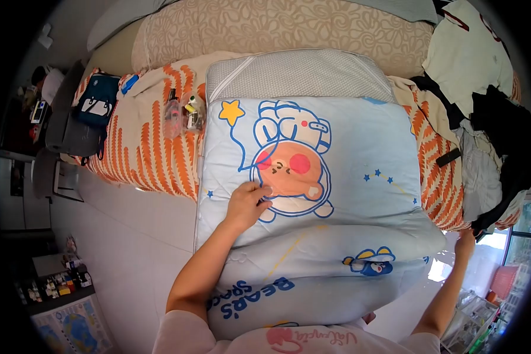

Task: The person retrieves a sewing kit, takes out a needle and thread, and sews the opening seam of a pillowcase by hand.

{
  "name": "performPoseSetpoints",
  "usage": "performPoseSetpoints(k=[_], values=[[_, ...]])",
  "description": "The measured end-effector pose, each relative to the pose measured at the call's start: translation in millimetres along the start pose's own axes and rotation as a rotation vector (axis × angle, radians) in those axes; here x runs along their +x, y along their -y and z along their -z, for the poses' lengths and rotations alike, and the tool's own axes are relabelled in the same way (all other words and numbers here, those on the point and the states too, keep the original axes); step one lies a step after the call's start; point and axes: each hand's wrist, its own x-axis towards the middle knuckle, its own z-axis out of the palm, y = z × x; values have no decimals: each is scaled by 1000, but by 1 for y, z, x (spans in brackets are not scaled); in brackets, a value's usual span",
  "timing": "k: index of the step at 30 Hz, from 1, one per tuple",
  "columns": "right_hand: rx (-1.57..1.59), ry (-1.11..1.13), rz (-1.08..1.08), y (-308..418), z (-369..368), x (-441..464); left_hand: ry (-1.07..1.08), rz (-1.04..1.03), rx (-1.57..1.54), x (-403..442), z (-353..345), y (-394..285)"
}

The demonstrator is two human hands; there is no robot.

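quilt [371, 141] running lengthwise toward you past front edge of sofa [150, 141] | left hand [246, 205] hovering nearer, gap narrow | right hand [465, 243]: can't tell

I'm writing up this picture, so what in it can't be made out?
All in the head view:
Quilt: lower edge hidden behind the shirt.
Right hand: too small to tell whether it grips anything.
Clear bag: contents too small to name.
Map: bottom cut off by the picture's edge.

The quilt [336, 219] is bear-printed light blue, the cover [147, 133] orange-and-cream.
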Motion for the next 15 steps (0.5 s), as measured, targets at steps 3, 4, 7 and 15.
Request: performPoseSetpoints(k=[3, 4, 7, 15], values=[[-204, 107, -217, -90, -1, -25, -55, 73, -86, -3, -13, 10], [-161, 117, -397, -90, 19, -27, -69, 191, -234, -3, -18, 16], [-388, -92, -287, -187, 9, -26, -222, 613, -912, 2, -9, 23], [-295, -624, -283, -211, 148, 65, -204, 224, -530, 6, -28, 15]])
